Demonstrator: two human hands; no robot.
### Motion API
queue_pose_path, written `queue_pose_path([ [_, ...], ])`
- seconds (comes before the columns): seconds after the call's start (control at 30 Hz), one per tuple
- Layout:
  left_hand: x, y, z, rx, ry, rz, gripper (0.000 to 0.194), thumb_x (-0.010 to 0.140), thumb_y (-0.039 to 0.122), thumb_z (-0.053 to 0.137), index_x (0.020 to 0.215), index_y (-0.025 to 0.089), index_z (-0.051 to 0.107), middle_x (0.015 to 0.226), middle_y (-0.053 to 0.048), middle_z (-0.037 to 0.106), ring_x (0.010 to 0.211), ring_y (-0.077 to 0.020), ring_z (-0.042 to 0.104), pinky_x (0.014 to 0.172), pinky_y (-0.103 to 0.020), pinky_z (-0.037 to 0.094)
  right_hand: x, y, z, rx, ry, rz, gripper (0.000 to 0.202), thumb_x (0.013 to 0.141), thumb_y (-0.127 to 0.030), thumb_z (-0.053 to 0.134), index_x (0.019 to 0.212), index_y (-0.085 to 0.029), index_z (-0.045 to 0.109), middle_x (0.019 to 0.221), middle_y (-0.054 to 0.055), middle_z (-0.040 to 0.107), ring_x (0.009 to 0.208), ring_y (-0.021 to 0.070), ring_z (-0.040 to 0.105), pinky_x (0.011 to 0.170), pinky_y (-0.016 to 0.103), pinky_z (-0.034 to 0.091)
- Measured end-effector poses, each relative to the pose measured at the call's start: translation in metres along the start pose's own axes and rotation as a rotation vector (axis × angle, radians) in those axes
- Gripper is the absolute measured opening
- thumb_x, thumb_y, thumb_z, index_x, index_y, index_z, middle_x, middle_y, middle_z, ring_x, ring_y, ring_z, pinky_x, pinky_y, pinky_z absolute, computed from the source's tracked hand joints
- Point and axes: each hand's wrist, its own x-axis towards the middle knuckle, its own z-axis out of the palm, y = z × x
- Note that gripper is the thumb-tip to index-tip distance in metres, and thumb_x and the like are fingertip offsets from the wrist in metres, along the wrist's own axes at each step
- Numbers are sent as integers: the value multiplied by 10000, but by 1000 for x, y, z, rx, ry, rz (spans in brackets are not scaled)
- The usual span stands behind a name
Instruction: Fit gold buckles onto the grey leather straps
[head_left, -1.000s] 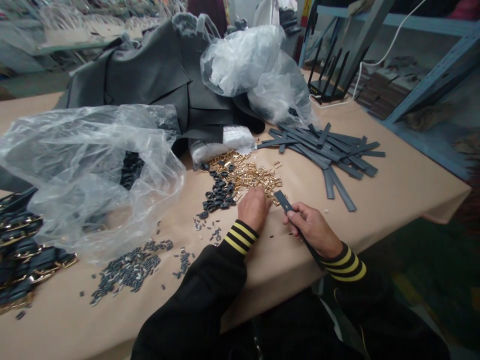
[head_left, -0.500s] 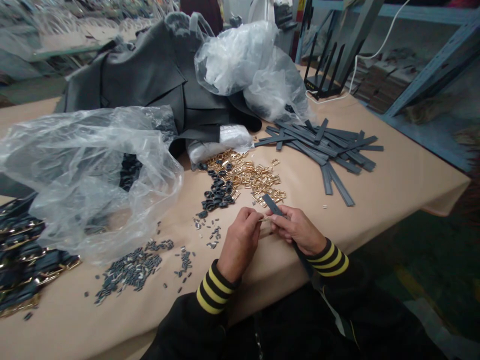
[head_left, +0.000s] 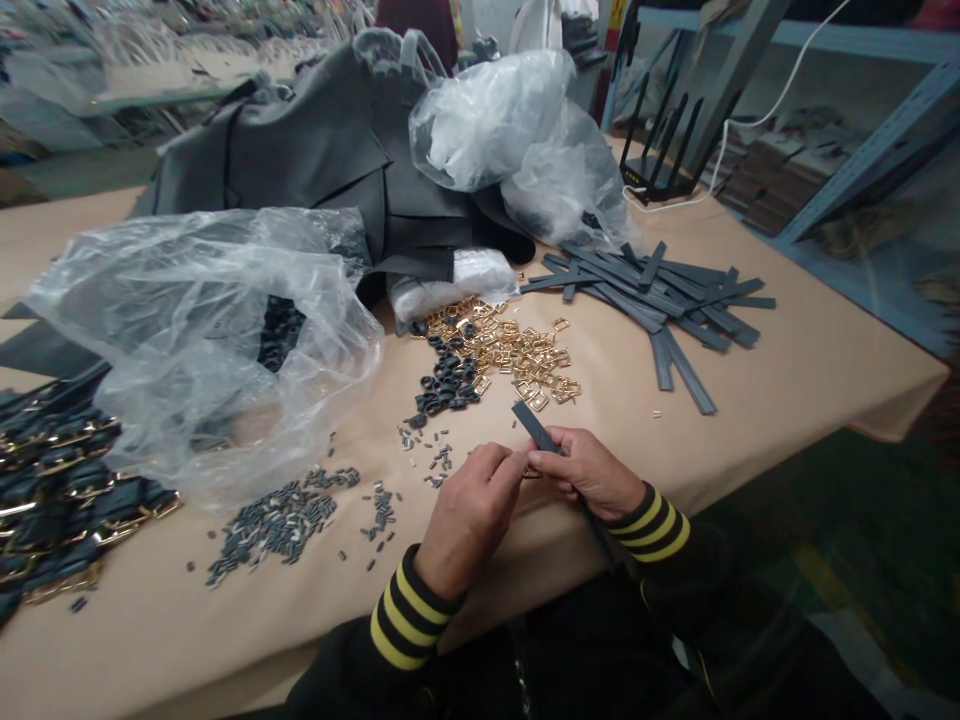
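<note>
A dark grey strap [head_left: 534, 427] is pinched in my right hand [head_left: 594, 468], its flat end pointing up and left and its other end hanging past the table's front edge. My left hand [head_left: 474, 510] has its fingers closed at the strap's left side, touching or nearly touching my right fingertips. A bit of gold metal [head_left: 531, 473] shows between the hands; what exactly my left fingers grip is hidden. Just beyond the hands lie a pile of gold buckles [head_left: 517, 350] and a cluster of black loops [head_left: 448, 380].
More grey straps [head_left: 667, 290] are heaped at the right. Small dark pieces [head_left: 281, 520] are scattered at the left, beside a clear plastic bag [head_left: 225, 330] and finished-looking buckled straps [head_left: 52, 490]. Grey sheets [head_left: 300, 140], stuffed bags [head_left: 495, 115] and a router [head_left: 656, 175] stand at the back.
Both hands have come slightly lower in view. The strap's free end sits further left, and more of it, with a small hole, shows above my fingers. The gold piece is less visible.
</note>
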Motion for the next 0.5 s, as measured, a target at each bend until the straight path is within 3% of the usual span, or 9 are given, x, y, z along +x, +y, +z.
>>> queue_pose_path([
  [0.1, -4, 0, 0, 68, -25, 42, 208, 850, 133, 354, 928, 168, 544, 776, -50, 527, 686, -133, 488, 596, -222, 428, -1, 1, 1, -94, 54, -37, 236, 719, -354, 606, 779, -146, 512, 498, -80, 407, 348, 17, 288, 316, 139, 204],
  [0.2, -5, -3, 1, 53, 19, -9, 192, 838, 117, 362, 886, 173, 540, 777, -47, 531, 679, -128, 499, 591, -213, 422, -3, -1, 3, -114, 69, -68, 256, 754, -397, 558, 784, -146, 523, 436, -94, 366, 339, 27, 290, 325, 145, 210],
  [0.33, -4, -5, 3, -98, 110, -140, 128, 819, 122, 406, 832, 167, 525, 740, -39, 526, 664, -129, 507, 610, -227, 426, -4, -1, 5, -62, 20, -108, 271, 755, -379, 564, 898, -153, 522, 459, -93, 387, 355, 31, 307, 333, 141, 228],
  [0.5, -3, 2, 5, -256, 125, -181, 152, 804, 118, 416, 875, 176, 537, 712, -20, 500, 630, -117, 482, 598, -229, 410, -4, 5, 9, -21, 12, -95, 243, 730, -341, 591, 873, -157, 526, 497, -86, 383, 377, 30, 314, 331, 133, 237],
])
